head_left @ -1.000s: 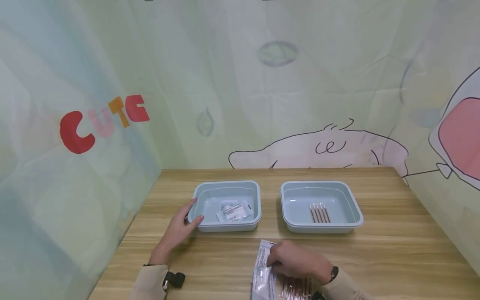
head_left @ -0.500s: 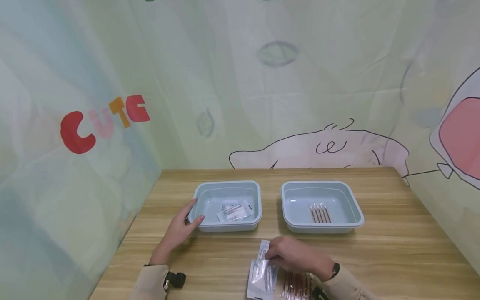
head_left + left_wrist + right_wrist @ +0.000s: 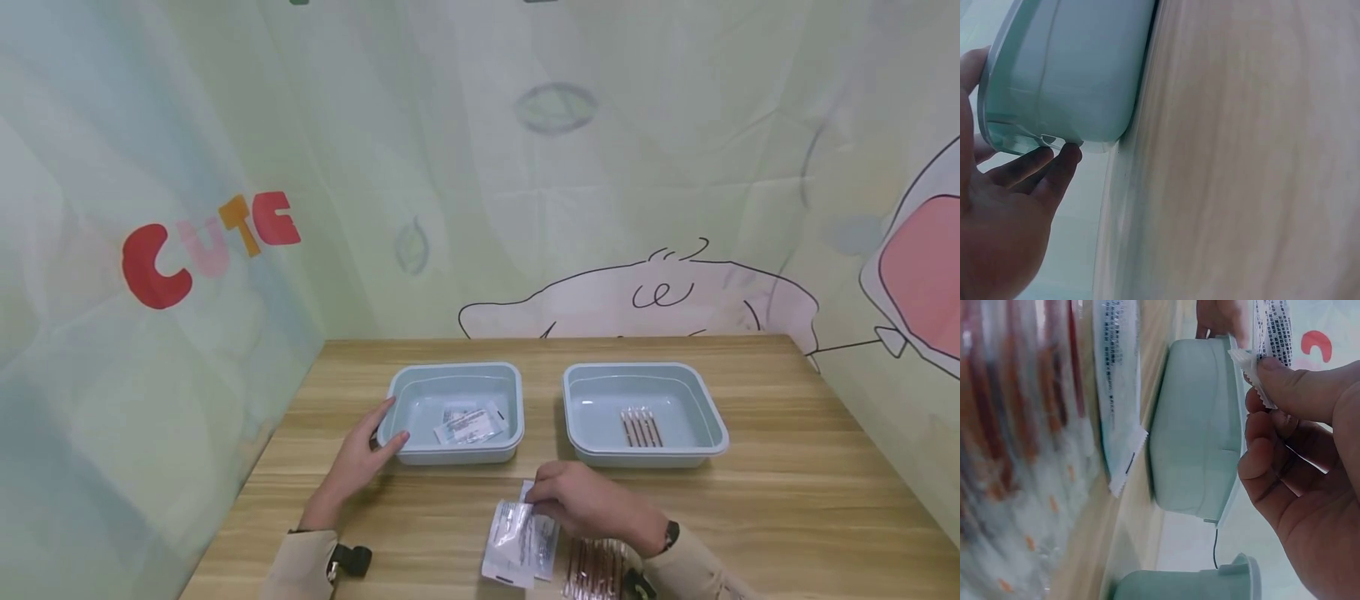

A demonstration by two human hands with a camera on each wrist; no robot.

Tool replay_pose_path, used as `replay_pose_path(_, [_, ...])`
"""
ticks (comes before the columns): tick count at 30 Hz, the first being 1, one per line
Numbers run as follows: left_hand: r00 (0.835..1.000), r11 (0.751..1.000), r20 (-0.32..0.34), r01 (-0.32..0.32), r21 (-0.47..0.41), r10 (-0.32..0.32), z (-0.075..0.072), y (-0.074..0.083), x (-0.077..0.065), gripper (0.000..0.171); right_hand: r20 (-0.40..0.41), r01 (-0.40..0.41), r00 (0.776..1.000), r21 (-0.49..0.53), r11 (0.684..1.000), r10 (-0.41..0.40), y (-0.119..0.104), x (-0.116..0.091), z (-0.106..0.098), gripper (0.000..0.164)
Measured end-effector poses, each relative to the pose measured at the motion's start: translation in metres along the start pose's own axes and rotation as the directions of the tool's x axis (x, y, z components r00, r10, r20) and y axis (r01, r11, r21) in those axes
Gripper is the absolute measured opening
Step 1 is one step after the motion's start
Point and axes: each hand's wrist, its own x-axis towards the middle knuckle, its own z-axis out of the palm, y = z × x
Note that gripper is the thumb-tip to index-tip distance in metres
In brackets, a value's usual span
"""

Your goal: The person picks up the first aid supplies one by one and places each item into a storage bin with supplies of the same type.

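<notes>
My left hand [image 3: 356, 461] holds the near left corner of a light blue plastic tub [image 3: 459, 457], with the thumb over the rim and fingers against the outer wall [image 3: 1094, 75]. Inside that tub lie white printed packets [image 3: 472, 426]. In front of the tubs, my right hand [image 3: 585, 502] pinches the serrated end of a white and clear sachet [image 3: 508, 543] between thumb and fingers. Another similar sachet [image 3: 1119, 387] lies on the table beneath it. Beside them, partly under the right wrist, sits a pile of clear-wrapped brown-stick swabs [image 3: 594, 569].
A second light blue tub [image 3: 637, 459] stands to the right, holding several wrapped swabs [image 3: 641, 427]. Both tubs rest on the wood-grain table [image 3: 795, 517]. A printed cloth backdrop [image 3: 405, 150] rises behind and at both sides.
My right hand has drawn a sachet up off the others and moved slightly away from me; the sachet has swung left. The left hand stays on the tub.
</notes>
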Motion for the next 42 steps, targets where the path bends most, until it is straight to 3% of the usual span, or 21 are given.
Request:
replay_pose_path(14, [1.0, 1.0, 0.009, 0.015, 0.012, -0.015, -0.001, -0.001, 0.001, 0.071, -0.011, -0.097, 0.995, 0.011, 0.995, 0.097, -0.002, 0.011, -0.014, 0.01])
replay_pose_path(27, [1.0, 1.0, -0.002, -0.006, -0.011, 0.006, -0.002, -0.001, 0.0, 0.072, -0.056, -0.097, 0.994, 0.009, 0.995, 0.098, 0.0, 0.025, -0.028, 0.008])
replay_pose_path(42, [1.0, 0.999, -0.013, -0.027, -0.031, 0.026, 0.001, -0.002, 0.0, 0.072, -0.126, -0.236, 0.964, 0.017, 0.972, 0.236, -0.002, 0.041, -0.03, 0.007])
